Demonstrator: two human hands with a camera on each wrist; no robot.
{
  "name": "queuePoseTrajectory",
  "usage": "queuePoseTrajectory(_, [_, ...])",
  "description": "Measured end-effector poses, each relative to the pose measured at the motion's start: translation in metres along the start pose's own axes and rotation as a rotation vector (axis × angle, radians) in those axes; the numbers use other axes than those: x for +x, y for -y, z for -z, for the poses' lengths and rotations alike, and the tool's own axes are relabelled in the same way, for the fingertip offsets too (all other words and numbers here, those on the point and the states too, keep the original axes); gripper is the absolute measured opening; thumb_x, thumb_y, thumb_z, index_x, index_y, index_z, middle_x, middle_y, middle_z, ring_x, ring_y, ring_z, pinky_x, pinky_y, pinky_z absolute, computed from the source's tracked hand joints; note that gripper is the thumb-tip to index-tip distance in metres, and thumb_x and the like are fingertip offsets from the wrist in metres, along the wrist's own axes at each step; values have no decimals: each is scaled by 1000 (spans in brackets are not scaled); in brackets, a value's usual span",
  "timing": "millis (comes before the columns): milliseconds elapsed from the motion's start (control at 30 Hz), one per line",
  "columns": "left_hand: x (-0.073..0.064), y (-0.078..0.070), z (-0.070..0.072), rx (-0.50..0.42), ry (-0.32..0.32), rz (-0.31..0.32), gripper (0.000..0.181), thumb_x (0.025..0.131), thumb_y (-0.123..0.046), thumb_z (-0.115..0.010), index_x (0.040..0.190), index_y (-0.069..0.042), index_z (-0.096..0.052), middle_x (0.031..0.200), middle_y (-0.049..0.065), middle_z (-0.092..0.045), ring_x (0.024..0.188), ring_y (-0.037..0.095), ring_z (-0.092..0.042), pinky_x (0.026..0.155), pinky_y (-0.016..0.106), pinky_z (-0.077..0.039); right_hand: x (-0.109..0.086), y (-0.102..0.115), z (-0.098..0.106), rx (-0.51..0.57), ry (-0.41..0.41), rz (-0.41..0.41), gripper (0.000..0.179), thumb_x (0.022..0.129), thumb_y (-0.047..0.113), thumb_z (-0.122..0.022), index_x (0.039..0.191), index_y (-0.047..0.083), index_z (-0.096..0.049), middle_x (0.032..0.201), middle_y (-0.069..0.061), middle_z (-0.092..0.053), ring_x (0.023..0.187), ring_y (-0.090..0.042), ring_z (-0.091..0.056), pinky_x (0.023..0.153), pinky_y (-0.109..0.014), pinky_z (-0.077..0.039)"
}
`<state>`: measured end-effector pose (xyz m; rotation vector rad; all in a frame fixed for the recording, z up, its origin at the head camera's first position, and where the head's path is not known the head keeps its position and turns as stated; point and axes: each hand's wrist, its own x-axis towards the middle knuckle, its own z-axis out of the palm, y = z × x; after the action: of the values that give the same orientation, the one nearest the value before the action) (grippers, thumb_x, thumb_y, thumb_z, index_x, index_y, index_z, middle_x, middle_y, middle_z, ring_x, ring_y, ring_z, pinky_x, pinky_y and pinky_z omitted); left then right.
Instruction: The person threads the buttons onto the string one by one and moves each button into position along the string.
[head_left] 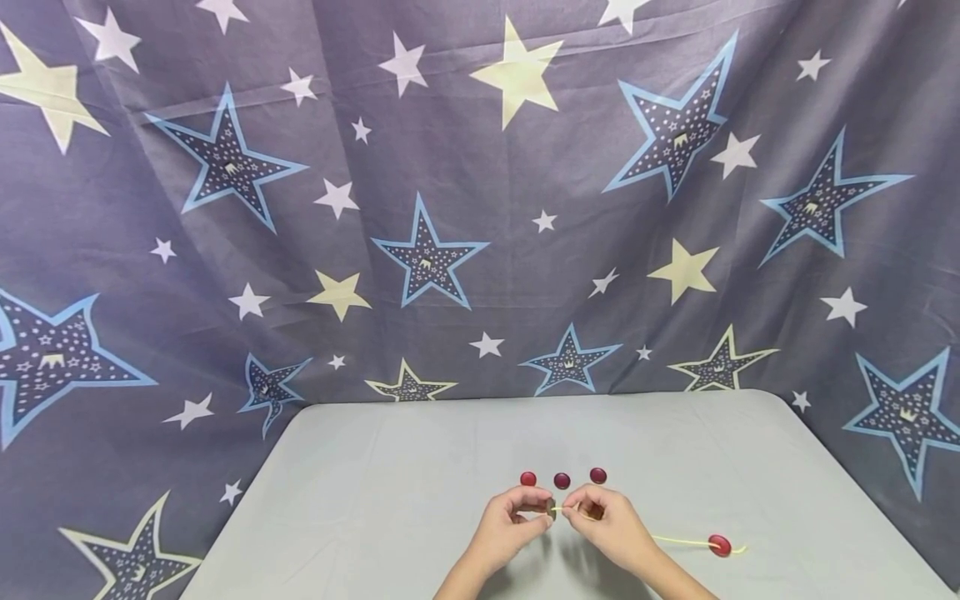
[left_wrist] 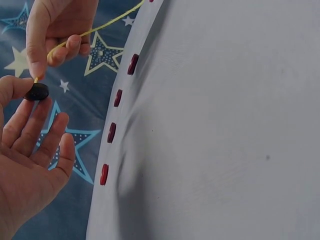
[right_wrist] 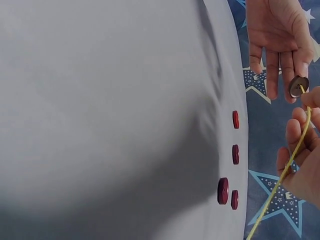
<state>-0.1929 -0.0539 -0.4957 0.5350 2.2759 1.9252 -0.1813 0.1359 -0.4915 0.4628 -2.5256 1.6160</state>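
My left hand (head_left: 510, 521) pinches a dark button (right_wrist: 299, 86) by its edge between thumb and fingers. My right hand (head_left: 609, 521), just to its right, pinches a yellow cord (right_wrist: 287, 167) close to the button's face. The cord's end is at the button's holes in the right wrist view. From the right hand the cord runs out to the right along the table, through a red button (head_left: 720, 546), and a short tail sticks out past it. Both hands are raised above the table's near part, and their shadows fall below.
Beyond the hands lie loose buttons on the pale table (head_left: 375, 500): a red button (head_left: 528, 478), a maroon button (head_left: 562, 481) and another maroon button (head_left: 597, 475). The wrist views show one more maroon button (right_wrist: 223, 191). A star-patterned curtain (head_left: 480, 250) hangs behind the table.
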Motion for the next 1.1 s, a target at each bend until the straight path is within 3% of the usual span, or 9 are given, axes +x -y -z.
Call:
queuePoseTrajectory(167, [3,10,0,-2,3,4,25,78,-7,-69,103,-6,-66,101,16,-69,89,10,-63,66,16,-46,0,0,0,9,4,0,7,83,16,-69,83,10,-65,63,6,-49,55,3,-40,50,-18,-39])
queuePoseTrajectory(900, [3,11,0,12,15,-16,25,80,-11,-69,104,-5,-66,101,16,-68,87,3,-61,66,17,-47,-1,0,-3,49,30,31,6,84,10,-67,85,16,-66,62,2,-50,55,4,-40,49,-18,-38])
queuePoseTrajectory(1100, [-5,-13,0,26,19,-20,24,80,-8,-67,103,0,-65,99,20,-67,87,6,-62,68,17,-47,-1,-2,-4,39,44,22,6,85,17,-67,86,11,-65,63,4,-51,55,4,-41,50,-19,-40])
